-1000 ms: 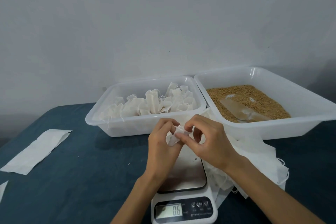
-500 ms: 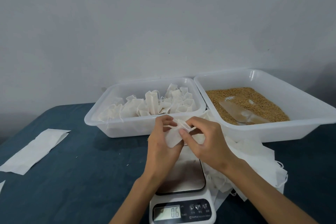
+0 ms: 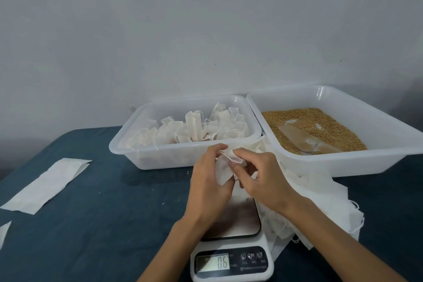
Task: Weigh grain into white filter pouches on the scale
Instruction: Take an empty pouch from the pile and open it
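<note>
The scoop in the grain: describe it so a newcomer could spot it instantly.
Find the two white tubs by the wall; take the right tub, filled with golden grain. The scoop lies half-buried there: a clear, flat-looking plastic piece, the only non-grain thing in that tub.

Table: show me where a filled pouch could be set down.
Bare cloth lies between the paper strip and the scale, in front of the pouch tray. Right of the scale is crowded: a pile of pouches fills it up to the grain tray.
</note>
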{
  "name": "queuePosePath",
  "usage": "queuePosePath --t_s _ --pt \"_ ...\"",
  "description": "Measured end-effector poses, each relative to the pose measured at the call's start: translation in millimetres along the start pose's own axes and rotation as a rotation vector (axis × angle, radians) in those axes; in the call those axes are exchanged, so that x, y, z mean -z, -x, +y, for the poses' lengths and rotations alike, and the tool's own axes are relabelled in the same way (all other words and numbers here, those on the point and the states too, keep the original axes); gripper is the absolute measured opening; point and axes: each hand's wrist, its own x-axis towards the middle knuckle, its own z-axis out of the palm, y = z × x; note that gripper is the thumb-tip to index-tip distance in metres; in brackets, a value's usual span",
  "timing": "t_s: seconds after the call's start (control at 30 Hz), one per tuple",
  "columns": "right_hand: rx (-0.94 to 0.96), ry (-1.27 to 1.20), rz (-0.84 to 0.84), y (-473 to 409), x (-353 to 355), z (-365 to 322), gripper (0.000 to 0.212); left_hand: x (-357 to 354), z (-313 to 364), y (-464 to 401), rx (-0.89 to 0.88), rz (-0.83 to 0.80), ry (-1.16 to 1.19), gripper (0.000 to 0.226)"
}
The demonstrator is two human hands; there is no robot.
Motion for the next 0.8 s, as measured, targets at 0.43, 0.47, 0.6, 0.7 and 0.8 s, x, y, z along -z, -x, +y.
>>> queuePosePath --t_s 0.43,0.47,0.6,0.7,0.8 --pt "-0.172 -0.276 -0.016 -1 5 -8 0.037 1 -1 -1 0.002 -0.065 -0.053 0.055" --pt "-0.204 -0.333 -0.014 -2 6 -9 0.041 1 -1 -1 0.002 -0.068 -0.051 0.053" --pt "-0.33 -0.431 -0.127 -5 14 -17 0.057 4 1 -1 0.001 -0.047 -0.052 0.046" --pt "-0.385 -0.426 -0.214 -8 20 -20 0.075 4 5 -1 -0.026 -0.018 -0.09 0.048" --pt "-0.37 -0.4 -0.231 -9 24 -22 0.08 4 7 -3 -0.017 -0.017 -0.129 0.058"
